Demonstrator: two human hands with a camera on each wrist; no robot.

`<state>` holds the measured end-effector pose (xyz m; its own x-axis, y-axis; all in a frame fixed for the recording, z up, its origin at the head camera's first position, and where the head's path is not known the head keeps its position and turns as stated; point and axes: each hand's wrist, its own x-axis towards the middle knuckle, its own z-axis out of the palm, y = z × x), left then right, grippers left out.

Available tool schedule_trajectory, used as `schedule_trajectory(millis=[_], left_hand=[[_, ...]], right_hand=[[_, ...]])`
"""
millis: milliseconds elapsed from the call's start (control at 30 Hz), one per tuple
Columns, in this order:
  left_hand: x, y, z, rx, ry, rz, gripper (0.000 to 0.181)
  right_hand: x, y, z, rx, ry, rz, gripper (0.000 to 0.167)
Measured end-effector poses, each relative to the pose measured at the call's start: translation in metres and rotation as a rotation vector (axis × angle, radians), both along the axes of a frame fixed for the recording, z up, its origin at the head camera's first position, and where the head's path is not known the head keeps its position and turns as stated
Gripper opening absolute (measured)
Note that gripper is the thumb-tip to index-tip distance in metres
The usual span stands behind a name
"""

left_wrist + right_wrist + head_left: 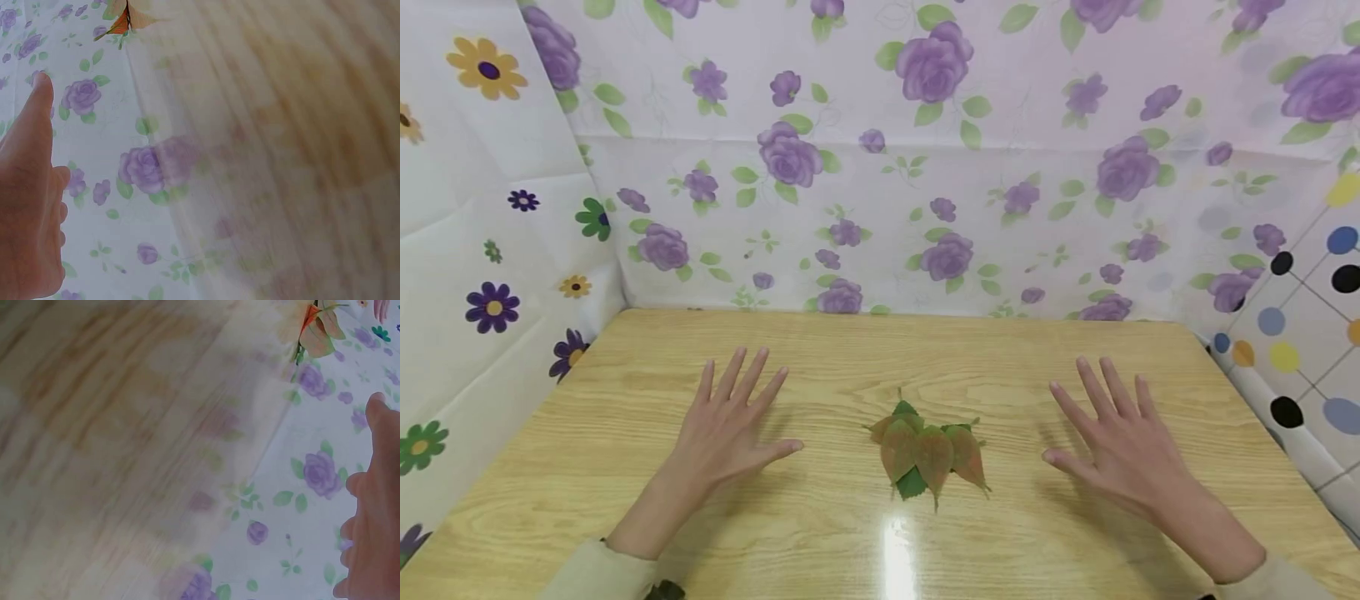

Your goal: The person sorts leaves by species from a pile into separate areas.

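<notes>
While the left hand (728,437) and right hand (1123,454) flanked the leaves (934,457) on the counter (820,525), splayed and empty, it looked a hands-off step, any next grasp needing an inward reach.

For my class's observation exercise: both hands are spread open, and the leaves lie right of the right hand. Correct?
Not quite: the leaves lie between the left hand and the right hand, as the head view shows; both hands are spread open.

Worktop (820,358) is lt. wood-grain, surface shiny. Approx. mid-worktop lies a small clump of leaves (934,458), some reddish-grn, others dk grn, overlapping, pointing in diff. directions.
</notes>
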<state>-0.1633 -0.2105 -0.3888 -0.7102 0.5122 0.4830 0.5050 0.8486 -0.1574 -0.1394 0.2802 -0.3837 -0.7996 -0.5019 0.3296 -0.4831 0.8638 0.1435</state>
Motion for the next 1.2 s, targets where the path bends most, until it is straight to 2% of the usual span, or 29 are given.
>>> schedule_trajectory(millis=[400,533,667,833,967,1200], left_hand=[[0.002,0.000,0.000,0.010,0.054,-0.041,0.101],[0.004,0.000,0.001,-0.010,0.037,-0.036,0.101],[0.008,0.004,0.003,-0.023,-0.067,-0.022,0.099],[0.016,0.014,0.009,0.023,-0.231,-0.029,0.087],[0.023,0.026,0.014,0.068,-0.260,-0.099,0.079],[0.032,0.055,0.013,0.067,-0.223,-0.318,0.073]], right_hand=[[-0.002,-0.001,0.000,0.006,0.032,0.033,0.083],[-0.003,0.000,0.000,0.008,0.037,0.040,0.082],[-0.002,-0.001,0.000,-0.006,0.011,0.040,0.078],[0.001,-0.008,0.002,-0.104,-0.103,0.045,0.073],[0.001,-0.017,0.004,-0.211,-0.153,0.081,0.075],[0.000,-0.037,0.007,-0.361,-0.261,0.101,0.072]])
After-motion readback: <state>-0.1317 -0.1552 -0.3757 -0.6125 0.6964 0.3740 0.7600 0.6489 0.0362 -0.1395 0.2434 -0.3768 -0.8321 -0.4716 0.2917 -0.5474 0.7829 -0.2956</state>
